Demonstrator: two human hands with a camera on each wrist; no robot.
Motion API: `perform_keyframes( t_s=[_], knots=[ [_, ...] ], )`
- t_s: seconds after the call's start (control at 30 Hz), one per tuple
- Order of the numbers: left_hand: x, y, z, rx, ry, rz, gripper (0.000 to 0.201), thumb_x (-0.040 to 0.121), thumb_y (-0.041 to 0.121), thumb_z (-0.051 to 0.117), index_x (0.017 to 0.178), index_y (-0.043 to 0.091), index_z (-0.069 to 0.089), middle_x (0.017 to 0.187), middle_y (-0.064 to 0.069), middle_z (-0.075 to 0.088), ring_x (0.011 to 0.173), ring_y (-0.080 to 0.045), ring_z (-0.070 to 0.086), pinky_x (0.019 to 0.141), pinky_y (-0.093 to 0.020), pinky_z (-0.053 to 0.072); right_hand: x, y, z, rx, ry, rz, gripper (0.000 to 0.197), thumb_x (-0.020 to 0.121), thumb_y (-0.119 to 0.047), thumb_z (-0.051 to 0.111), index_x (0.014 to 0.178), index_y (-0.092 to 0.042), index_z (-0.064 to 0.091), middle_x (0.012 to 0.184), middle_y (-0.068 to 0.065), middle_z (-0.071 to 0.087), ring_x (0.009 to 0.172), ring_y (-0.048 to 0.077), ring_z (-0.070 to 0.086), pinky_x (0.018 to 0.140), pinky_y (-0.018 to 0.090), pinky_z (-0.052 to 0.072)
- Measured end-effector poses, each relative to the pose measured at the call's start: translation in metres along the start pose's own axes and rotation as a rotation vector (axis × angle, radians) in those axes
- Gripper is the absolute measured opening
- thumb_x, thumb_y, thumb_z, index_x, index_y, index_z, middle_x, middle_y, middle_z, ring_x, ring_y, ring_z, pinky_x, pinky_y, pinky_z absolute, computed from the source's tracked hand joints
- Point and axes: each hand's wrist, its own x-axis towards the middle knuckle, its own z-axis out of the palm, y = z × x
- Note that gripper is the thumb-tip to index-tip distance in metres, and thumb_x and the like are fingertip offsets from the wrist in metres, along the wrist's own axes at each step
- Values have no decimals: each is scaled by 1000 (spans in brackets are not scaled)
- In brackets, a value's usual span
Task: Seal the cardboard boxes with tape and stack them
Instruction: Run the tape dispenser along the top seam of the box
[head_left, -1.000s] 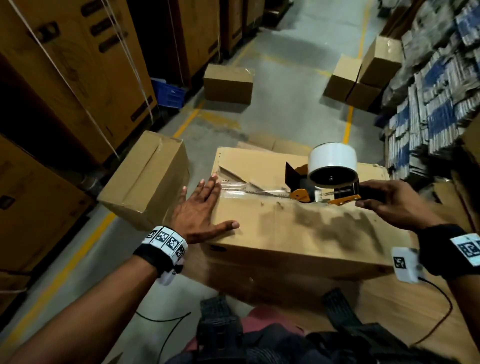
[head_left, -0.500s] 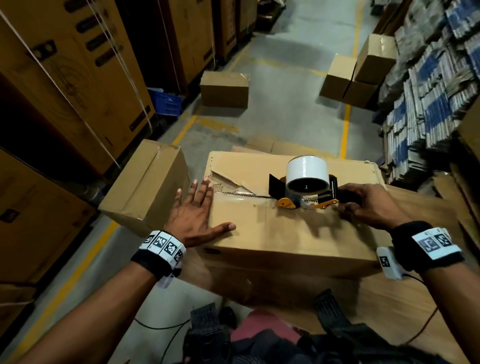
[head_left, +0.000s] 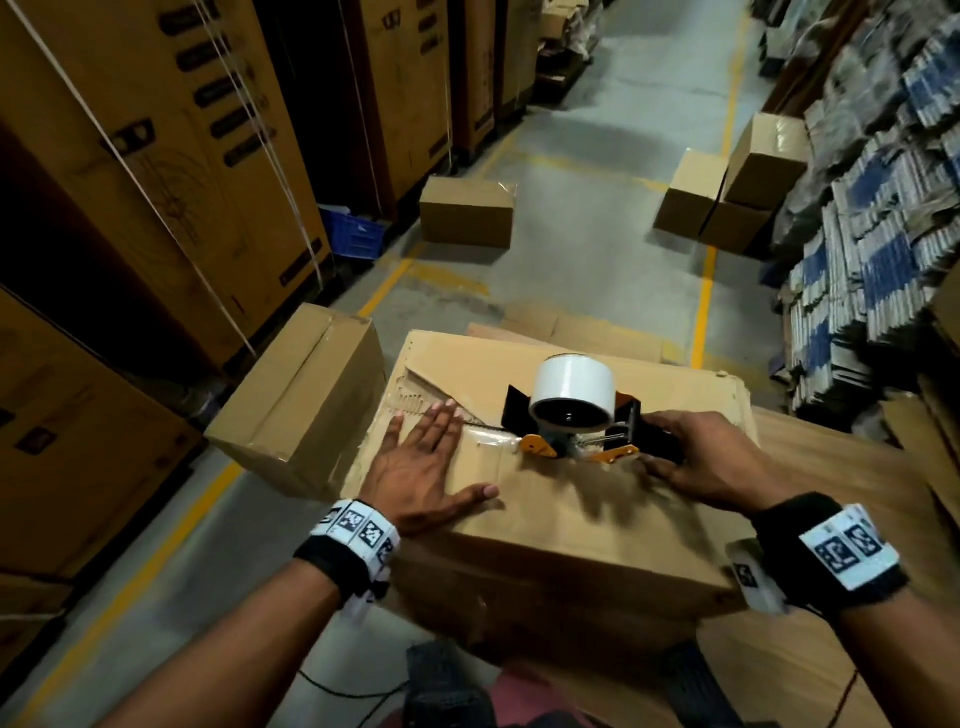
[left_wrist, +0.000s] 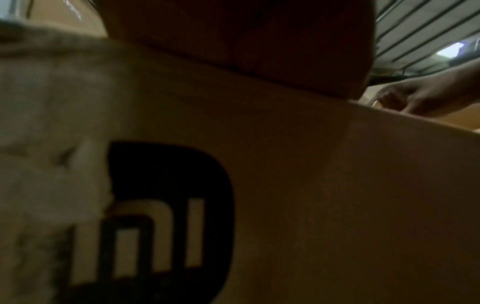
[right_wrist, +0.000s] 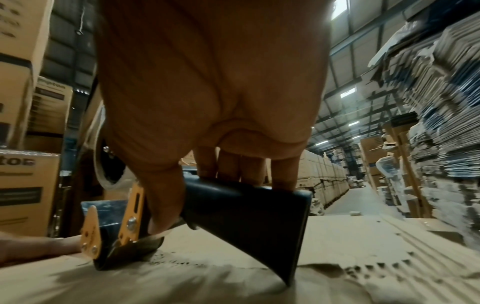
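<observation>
A large cardboard box lies in front of me with its top flaps closed along a centre seam. My left hand lies flat, fingers spread, on the box's left end, pressing the flap. My right hand grips the dark handle of a tape dispenser with a white tape roll and orange side plates; its front edge rests on the seam. In the right wrist view my fingers curl round the handle of the dispenser. The left wrist view shows the box's side with a black logo.
A smaller taped box sits tilted just left of the big one. More boxes stand on the concrete aisle ahead. Tall cartons line the left; stacks of flattened cardboard line the right. Flat cardboard sheets lie under and right of the box.
The tape dispenser has moved left along the seam toward my left hand and dropped onto the box top. My left hand has stayed flat on the left end.
</observation>
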Motion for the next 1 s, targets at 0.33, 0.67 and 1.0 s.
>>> perform_keyframes(
  t_s=[0.33,0.67,1.0],
  knots=[
    [6,12,-21,-2,14,-44,120,78,99,0,165,17,-9,171,0,-22,158,-14,-19,129,-52,-3,11,-10,7,13,29,-25,62,90,-41,75,147,-22,54,137,0,67,122,24,64,98,37,53],
    [22,42,2,-6,17,94,115,81,99,5,166,22,-11,172,2,-14,158,-14,-19,128,-53,-8,12,-9,5,56,18,-61,32,94,-32,73,125,-26,69,109,1,78,96,22,71,80,38,58],
    [23,49,0,-1,3,77,118,75,101,-5,163,24,-20,168,4,-30,155,-11,-27,128,-49,-10,-26,63,-41,160,75,69,37,89,-18,80,124,-25,73,109,-4,79,98,15,73,90,46,60]
  ],
)
